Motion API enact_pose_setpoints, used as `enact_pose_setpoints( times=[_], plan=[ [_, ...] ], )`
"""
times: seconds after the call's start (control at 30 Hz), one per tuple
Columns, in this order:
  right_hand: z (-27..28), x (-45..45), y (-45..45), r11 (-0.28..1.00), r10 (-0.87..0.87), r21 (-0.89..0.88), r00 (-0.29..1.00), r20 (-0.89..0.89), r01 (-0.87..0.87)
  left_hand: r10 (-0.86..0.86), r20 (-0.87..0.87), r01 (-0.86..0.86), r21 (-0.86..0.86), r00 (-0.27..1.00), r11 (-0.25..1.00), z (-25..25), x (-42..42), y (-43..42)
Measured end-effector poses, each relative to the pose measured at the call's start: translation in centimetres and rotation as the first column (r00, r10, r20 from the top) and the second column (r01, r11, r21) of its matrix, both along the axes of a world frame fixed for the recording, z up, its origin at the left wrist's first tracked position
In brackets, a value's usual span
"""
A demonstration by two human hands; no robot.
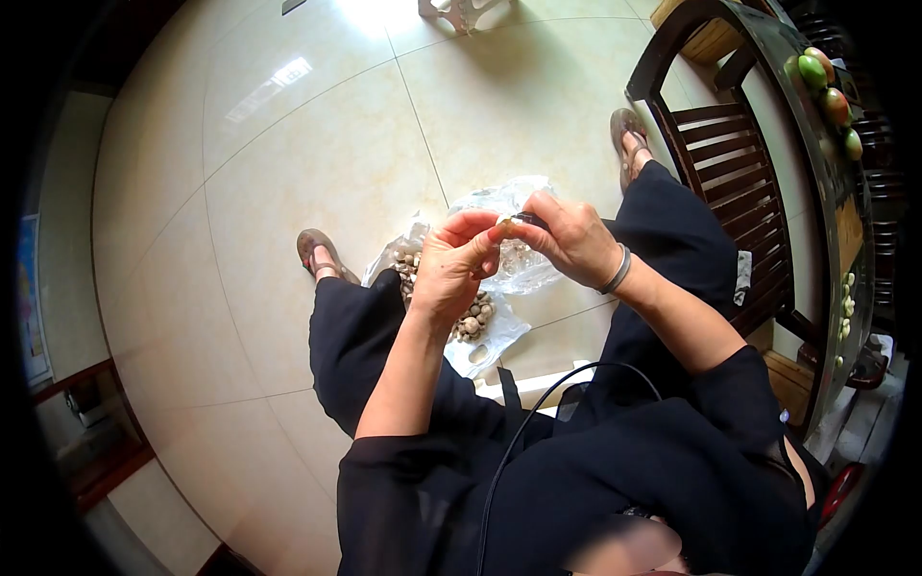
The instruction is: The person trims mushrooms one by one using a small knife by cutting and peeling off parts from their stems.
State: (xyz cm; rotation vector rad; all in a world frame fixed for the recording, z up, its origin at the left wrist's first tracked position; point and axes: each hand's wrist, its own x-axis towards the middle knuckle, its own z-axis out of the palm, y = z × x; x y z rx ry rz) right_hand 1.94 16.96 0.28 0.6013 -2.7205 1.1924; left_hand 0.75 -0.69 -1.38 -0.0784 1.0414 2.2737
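Observation:
My left hand (456, 261) is closed, pinching a small yellowish-brown piece (506, 224) that looks like a mushroom, most of it covered by fingertips. Up against it from the other side is my right hand (578, 240), its fingers curled round a small dark-handled tool (529, 221); its working end cannot be made out. Below both hands, brownish mushrooms (473, 323) lie in an opened white plastic bag (499, 338) on the floor, partly behind my left hand and wrist. A clear plastic bag (521, 275) with pale bits inside spreads under my right hand.
My knees stand apart on either side of the bags. To the right are a dark wooden chair (725, 158) and a table (802, 125) bearing mango-like fruits (836, 108) and small pale green pieces (847, 305). A stool (463, 12) stands ahead on the tiled floor (288, 182). A black cord (538, 401) crosses my lap.

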Motion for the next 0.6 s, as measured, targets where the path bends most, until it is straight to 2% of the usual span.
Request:
enact_pose_setpoints(
  times=[0.13, 0.6],
  plan=[
    [0.02, 0.04, -0.03, 0.999, 0.014, -0.032, 1.000, 0.023, -0.013, 0.035, 0.044, -0.033, -0.036, 0.998, 0.999, 0.57, 0.13, 0.33],
    [0.04, 0.00, 0.08, 0.996, 0.079, -0.044, 0.997, 0.014, -0.078, -0.050, 0.055, 0.050, 0.009, 0.997, 0.999, -0.07, 0.10, -0.13]
  ],
)
